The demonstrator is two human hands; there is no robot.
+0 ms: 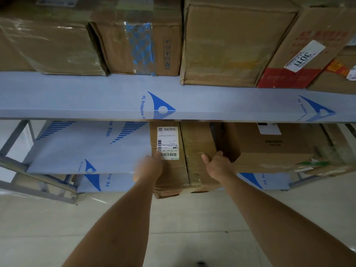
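on the blue shelf (pixel 86 147), touching a big box (pixel 273 149), lies a long brown box (pixel 196 143). it points front to back, and its near end sticks out toward the person. it sits right between both hands. the right hand (pixel 217 163) curls its fingers round the right edge, thumb on top. the left hand (pixel 149 167) is at the left side by the white label (pixel 168 143), too blurry to tell its fingers.

Soft even light, wide-angle bending at edges, left hand (pixel 149 167) blurred.
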